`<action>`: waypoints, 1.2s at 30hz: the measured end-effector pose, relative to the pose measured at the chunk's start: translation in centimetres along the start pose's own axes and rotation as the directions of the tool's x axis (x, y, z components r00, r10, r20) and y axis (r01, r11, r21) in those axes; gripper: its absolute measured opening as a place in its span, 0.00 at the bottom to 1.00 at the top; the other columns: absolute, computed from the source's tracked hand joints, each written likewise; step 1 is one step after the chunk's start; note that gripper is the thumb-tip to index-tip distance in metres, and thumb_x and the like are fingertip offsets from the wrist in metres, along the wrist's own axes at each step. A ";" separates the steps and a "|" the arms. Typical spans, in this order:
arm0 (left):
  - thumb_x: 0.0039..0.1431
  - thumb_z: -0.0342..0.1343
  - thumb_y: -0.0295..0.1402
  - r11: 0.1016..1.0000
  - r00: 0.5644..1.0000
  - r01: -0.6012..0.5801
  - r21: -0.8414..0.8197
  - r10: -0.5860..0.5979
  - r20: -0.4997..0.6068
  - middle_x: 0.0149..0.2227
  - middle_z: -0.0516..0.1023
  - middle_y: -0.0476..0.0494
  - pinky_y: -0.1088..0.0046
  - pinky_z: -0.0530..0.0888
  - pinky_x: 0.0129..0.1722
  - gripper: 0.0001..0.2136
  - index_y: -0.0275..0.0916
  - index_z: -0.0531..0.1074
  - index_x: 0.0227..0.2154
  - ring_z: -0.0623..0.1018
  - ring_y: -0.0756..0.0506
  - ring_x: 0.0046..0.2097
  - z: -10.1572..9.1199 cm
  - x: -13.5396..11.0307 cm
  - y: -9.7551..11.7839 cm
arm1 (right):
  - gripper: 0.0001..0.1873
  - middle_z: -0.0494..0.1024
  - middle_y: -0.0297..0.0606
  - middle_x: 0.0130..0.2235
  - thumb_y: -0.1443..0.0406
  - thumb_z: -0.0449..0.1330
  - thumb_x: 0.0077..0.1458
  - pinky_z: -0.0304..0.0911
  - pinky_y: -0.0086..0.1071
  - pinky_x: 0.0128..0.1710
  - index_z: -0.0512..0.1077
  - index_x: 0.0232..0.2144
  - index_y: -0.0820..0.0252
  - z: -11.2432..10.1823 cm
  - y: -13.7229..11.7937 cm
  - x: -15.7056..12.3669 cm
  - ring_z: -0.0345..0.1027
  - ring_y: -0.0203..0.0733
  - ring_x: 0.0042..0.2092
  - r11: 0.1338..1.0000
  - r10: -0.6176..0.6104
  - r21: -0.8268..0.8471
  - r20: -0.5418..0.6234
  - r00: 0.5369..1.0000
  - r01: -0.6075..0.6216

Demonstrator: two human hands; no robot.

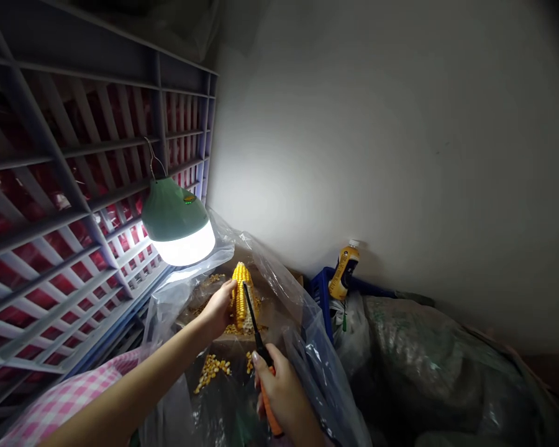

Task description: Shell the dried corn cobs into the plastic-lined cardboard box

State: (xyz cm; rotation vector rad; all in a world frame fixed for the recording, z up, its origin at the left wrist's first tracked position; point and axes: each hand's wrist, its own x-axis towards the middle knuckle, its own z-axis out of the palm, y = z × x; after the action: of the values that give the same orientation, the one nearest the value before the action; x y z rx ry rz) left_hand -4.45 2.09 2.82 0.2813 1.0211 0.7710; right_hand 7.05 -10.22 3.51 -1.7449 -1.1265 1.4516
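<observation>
A yellow corn cob (241, 295) is held upright in the left hand (218, 308), its fingers pressed together and clamped around the cob's left side. Pale bare cob is exposed towards the lower end, while rows of yellow kernels are kept on the upper part. A knife (257, 335) is gripped in the right hand (282, 391), with the fingers curled together and clamped on its orange handle; the black blade is angled up just beside the cob, though contact cannot be confirmed. The cob is positioned above a cardboard surface (223, 343), around which a clear plastic bag (317, 372) is gathered, and loose corn kernels (211, 369) are scattered below it. A pink gingham sleeve (65, 397) is seen at the lower left. A green lamp (177, 220) is hung by a wire hook (153, 158) from a grey plastic rack (65, 180), close to the left of the bag. A bottle with a yellow label (345, 270) is propped against a white wall (354, 124), behind a blue basket (320, 292), and a large grey-green sack (438, 366) is heaped at the right.
</observation>
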 end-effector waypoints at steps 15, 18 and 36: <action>0.57 0.45 0.35 0.963 0.984 -0.179 -0.200 0.180 -0.017 0.20 0.75 0.45 0.74 0.72 0.21 0.12 0.33 0.70 0.31 0.74 0.48 0.20 0.5 0.2 -0.7 | 0.16 0.59 0.25 0.19 0.52 0.48 0.53 0.49 0.21 0.12 0.62 0.31 0.59 -0.5 0.4 -0.2 0.52 0.26 0.13 1.000 -0.016 0.000 0.009 1.000 0.016; 0.56 0.47 0.37 0.962 0.984 -0.178 -0.209 0.174 -0.040 0.20 0.74 0.45 0.74 0.71 0.20 0.12 0.34 0.70 0.28 0.73 0.48 0.20 0.3 0.7 -0.8 | 0.15 0.59 0.25 0.19 0.54 0.47 0.54 0.49 0.21 0.12 0.61 0.31 0.59 -0.4 0.4 -0.3 0.52 0.26 0.13 1.000 -0.003 -0.017 0.014 1.000 0.003; 0.51 0.40 0.56 0.990 0.990 -0.141 -0.015 0.141 0.007 0.25 0.77 0.42 0.69 0.73 0.27 0.29 0.35 0.72 0.35 0.76 0.44 0.26 -0.3 0.7 0.1 | 0.18 0.56 0.24 0.17 0.50 0.43 0.55 0.47 0.22 0.09 0.60 0.28 0.57 0.3 0.4 -0.4 0.49 0.28 0.11 0.998 0.012 -0.064 -0.017 1.000 -0.013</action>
State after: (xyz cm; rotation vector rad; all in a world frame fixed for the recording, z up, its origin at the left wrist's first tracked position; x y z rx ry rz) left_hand -4.55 2.58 2.22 0.3469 0.9950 0.9041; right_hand 6.82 -10.80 3.25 -1.8072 -1.1680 1.4202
